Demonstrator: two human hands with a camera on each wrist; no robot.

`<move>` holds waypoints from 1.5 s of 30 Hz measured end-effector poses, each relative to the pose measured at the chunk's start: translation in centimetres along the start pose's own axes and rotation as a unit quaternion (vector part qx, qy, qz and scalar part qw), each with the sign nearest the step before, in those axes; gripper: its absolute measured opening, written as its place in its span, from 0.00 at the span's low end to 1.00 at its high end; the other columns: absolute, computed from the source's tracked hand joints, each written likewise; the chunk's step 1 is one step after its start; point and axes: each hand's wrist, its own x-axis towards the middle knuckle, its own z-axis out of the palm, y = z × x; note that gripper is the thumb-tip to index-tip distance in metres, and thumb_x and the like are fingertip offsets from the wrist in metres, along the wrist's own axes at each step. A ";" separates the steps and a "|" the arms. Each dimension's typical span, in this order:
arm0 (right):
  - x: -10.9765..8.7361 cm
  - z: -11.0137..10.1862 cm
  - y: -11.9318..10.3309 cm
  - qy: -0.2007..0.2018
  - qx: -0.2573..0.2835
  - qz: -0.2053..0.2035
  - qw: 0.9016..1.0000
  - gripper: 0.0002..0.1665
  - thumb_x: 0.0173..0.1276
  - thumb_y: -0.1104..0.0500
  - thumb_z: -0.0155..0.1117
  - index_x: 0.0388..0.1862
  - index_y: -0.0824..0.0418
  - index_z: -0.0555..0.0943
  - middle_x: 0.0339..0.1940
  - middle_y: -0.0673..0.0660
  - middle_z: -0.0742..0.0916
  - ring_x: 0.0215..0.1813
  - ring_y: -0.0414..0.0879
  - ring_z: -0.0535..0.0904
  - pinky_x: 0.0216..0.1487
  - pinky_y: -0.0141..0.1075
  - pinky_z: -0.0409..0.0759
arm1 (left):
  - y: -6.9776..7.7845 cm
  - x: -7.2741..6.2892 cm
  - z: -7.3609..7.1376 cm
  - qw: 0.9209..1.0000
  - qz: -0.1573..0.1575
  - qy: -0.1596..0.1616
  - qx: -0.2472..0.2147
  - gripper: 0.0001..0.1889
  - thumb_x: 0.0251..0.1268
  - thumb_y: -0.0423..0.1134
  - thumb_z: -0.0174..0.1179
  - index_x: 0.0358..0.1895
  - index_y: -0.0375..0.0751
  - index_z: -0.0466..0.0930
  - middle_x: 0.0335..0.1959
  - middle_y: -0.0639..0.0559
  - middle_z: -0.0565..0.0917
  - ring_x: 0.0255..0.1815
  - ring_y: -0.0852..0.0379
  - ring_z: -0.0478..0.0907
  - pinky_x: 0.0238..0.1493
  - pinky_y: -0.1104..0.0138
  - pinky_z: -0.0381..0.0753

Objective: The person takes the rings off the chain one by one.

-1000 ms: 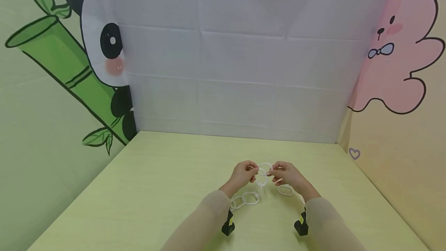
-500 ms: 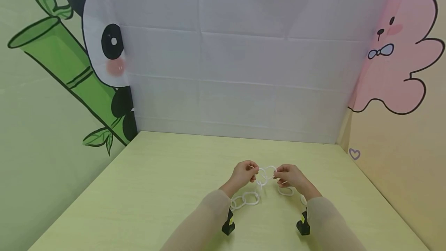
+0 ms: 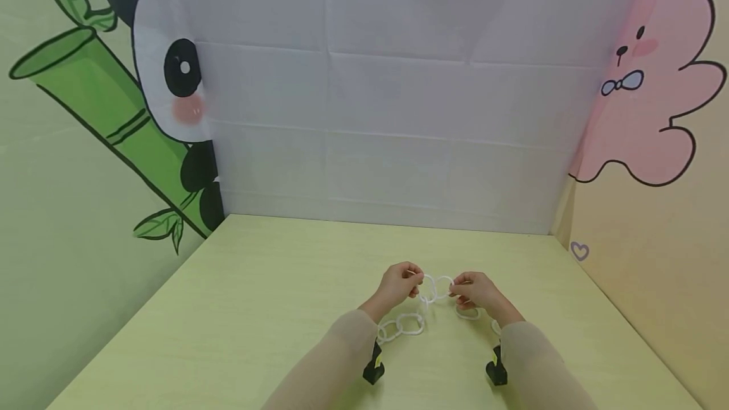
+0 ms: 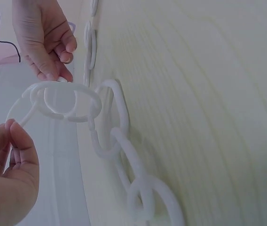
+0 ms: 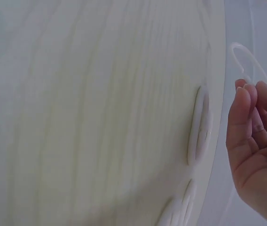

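My left hand (image 3: 397,285) pinches a white plastic chain link between thumb and fingertips, raised over the table. From there a chain of white links (image 4: 131,157) hangs down and runs along the table toward me, partly behind my left wrist. Opposite, my right hand (image 3: 477,290) pinches the edge of another white link (image 5: 237,46) between thumb and index finger. The two held links meet in the gap between my hands, and in the left wrist view they overlap as rings. Fingertips cover parts of both links.
Separate white links (image 3: 468,317) lie on the pale wood-grain table (image 3: 273,309) beneath and beside my right wrist. Black wrist cameras (image 3: 373,370) sit under both sleeves. A white sheet (image 3: 387,163) hangs behind, between walls with cartoon drawings.
My right hand has shifted a little right and down with its link, widening the gap between the hands. The held links now stand side by side. My left hand stays in place.
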 end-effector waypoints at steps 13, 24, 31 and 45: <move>0.0 0.6 0.1 0.003 -0.022 0.019 1.000 0.06 0.65 0.67 0.58 0.36 0.72 0.75 0.29 0.59 0.83 0.22 0.43 0.75 0.24 0.33 0.78 | 0.1 -0.3 -0.3 1.000 -0.005 -0.001 -0.010 0.05 0.65 0.31 0.56 0.38 0.30 0.77 0.33 0.33 0.79 0.18 0.61 0.72 0.27 0.65 0.79; 0.0 0.9 0.4 0.016 -0.048 0.026 0.998 0.06 0.64 0.67 0.60 0.35 0.71 0.78 0.25 0.57 0.83 0.19 0.40 0.75 0.20 0.29 0.75 | 0.2 -0.5 -0.5 1.000 -0.005 -0.004 -0.008 0.05 0.65 0.31 0.56 0.37 0.31 0.77 0.34 0.32 0.79 0.18 0.62 0.72 0.25 0.69 0.78; 0.1 0.5 0.7 -0.019 -0.038 0.017 0.999 0.08 0.61 0.65 0.63 0.34 0.72 0.78 0.22 0.58 0.83 0.19 0.40 0.76 0.21 0.29 0.77 | 0.4 -0.7 -0.7 1.000 -0.006 -0.004 -0.006 0.08 0.65 0.31 0.55 0.40 0.27 0.76 0.33 0.32 0.79 0.18 0.62 0.72 0.28 0.63 0.80; -0.1 1.6 0.4 0.030 -0.058 0.045 0.997 0.07 0.62 0.69 0.61 0.38 0.74 0.78 0.22 0.57 0.83 0.18 0.40 0.74 0.21 0.28 0.76 | 0.4 -0.9 -1.1 1.000 -0.008 -0.007 -0.012 0.08 0.65 0.31 0.55 0.40 0.27 0.76 0.23 0.50 0.77 0.18 0.61 0.72 0.30 0.60 0.80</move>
